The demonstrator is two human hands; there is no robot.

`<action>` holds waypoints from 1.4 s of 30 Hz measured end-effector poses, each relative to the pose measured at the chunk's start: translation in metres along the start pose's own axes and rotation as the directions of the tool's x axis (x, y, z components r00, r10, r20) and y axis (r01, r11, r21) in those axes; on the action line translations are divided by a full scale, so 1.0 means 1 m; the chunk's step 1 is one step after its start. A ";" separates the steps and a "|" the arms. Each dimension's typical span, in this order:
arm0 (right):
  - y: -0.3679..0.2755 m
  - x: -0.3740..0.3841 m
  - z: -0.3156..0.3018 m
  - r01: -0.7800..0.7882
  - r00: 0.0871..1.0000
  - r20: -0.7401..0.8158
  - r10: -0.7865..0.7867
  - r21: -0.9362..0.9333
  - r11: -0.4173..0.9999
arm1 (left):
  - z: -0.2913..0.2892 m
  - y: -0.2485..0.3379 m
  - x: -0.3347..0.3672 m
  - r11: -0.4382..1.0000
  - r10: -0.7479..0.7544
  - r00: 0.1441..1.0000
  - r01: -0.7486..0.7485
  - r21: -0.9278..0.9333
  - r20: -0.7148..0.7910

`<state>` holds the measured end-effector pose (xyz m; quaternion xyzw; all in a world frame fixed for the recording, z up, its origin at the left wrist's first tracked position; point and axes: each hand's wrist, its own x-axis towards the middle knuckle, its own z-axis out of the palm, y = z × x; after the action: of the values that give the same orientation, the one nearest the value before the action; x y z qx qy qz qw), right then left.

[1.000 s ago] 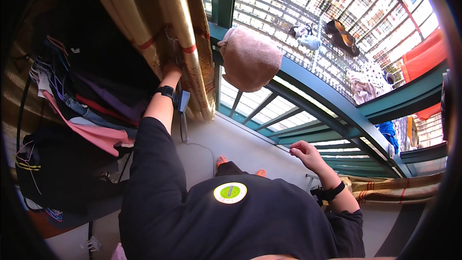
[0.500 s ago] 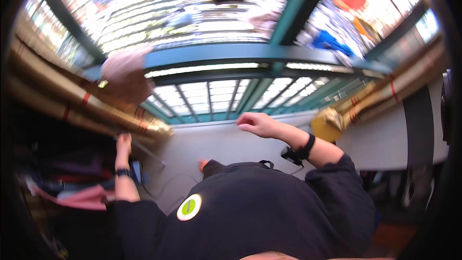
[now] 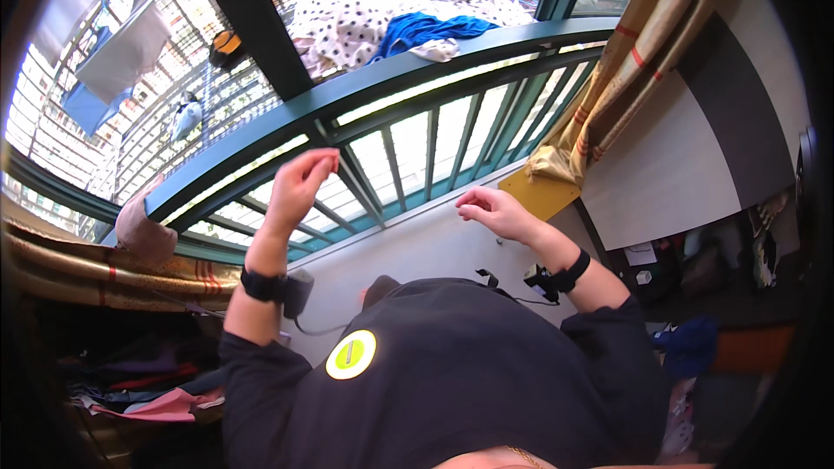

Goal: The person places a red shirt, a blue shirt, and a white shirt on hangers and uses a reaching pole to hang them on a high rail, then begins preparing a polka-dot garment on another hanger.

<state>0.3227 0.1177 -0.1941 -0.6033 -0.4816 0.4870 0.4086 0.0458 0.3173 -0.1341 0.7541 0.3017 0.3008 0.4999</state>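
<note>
Pinkish cloth (image 3: pixel 143 234) on teal rail (image 3: pixel 261 143), dotted cloth (image 3: pixel 347 30) and blue cloth (image 3: pixel 426 32) on barred ledge (image 3: pixel 234 104)

Clothes (image 3: pixel 356 35) beyond the railing (image 3: pixel 365 91), apparently on mesh (image 3: pixel 230 100); curtain (image 3: pixel 630 56) to the right.

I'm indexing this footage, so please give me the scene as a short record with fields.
Left hand: curled, seen against the teal railing; nothing visible in it
Right hand: loosely curled; nothing visible in it
Above railing in picture: dotted cloth, blue cloth
Right side: tan curtain, yellow panel
Lower left: pink garment
</note>
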 end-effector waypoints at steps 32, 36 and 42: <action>-0.030 0.121 -0.189 0.075 0.993 0.066 -0.095 0.255 0.964 | 0.059 0.164 0.297 0.630 0.405 0.910 -0.348 -0.695 -0.089; -0.062 0.153 -0.177 -0.069 0.926 0.361 -0.106 0.441 0.895 | -0.006 0.181 0.178 0.492 0.601 0.791 -0.481 -0.726 -0.116; -0.064 0.159 -0.131 -0.249 0.698 0.647 -0.307 0.621 0.743 | 0.019 0.242 0.030 0.581 0.568 0.764 -0.636 -0.507 -0.306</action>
<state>0.4489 0.2834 -0.1379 -0.1684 -0.4035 0.8132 0.3841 0.1167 0.2519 0.0905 0.6016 -0.0529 0.5707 0.5564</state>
